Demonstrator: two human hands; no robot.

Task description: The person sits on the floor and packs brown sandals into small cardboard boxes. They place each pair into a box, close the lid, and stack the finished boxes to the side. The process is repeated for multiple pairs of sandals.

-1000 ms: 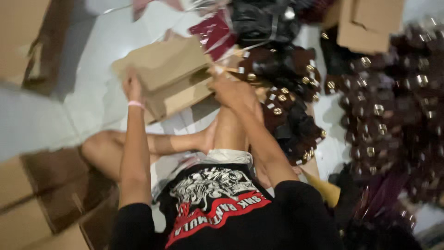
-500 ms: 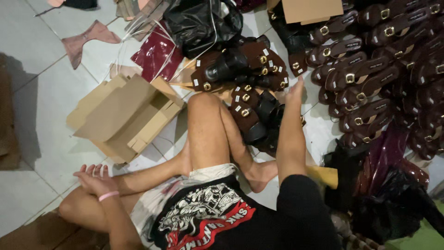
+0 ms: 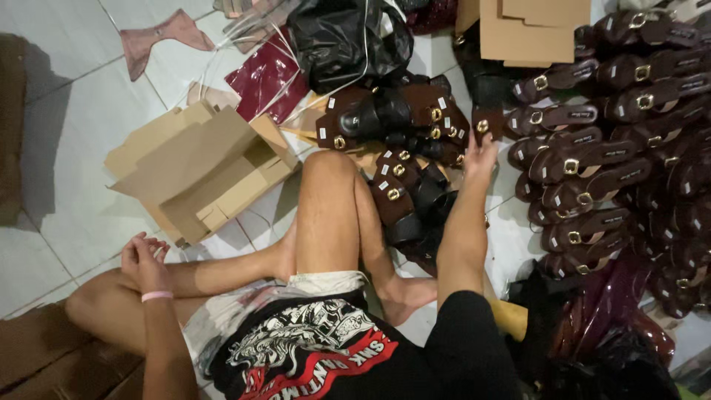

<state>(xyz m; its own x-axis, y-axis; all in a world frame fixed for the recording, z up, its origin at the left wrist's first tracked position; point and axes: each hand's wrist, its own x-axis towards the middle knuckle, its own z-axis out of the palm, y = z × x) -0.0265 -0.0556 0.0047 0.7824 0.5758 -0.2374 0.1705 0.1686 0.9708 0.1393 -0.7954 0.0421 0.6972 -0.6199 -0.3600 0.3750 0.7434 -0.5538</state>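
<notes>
Right hand: While the person is sitting on the tiled floor [image 3: 67, 192], the right hand [image 3: 480, 157] is reaching — fingers spread — onto a brown buckled sandal [image 3: 485, 122].
Left hand: the left hand [image 3: 144, 259] is resting loosely curled, gripping nothing, near the cardboard box [image 3: 200, 174].

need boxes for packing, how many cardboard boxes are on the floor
2: an open cardboard box lies left of the raised knee; another cardboard box sits at the top edge, cut off. More may be hidden.

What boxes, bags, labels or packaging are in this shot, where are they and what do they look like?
Open brown cardboard box: floor, left of the knee.
Flat brown cardboard pieces: top edge.
Crumpled black plastic bag: top centre.
Small white label stickers: on dark brown sandals ahead of the knee.
Right hand: reaching into sandals.
Left hand: empty, on shin.
</notes>
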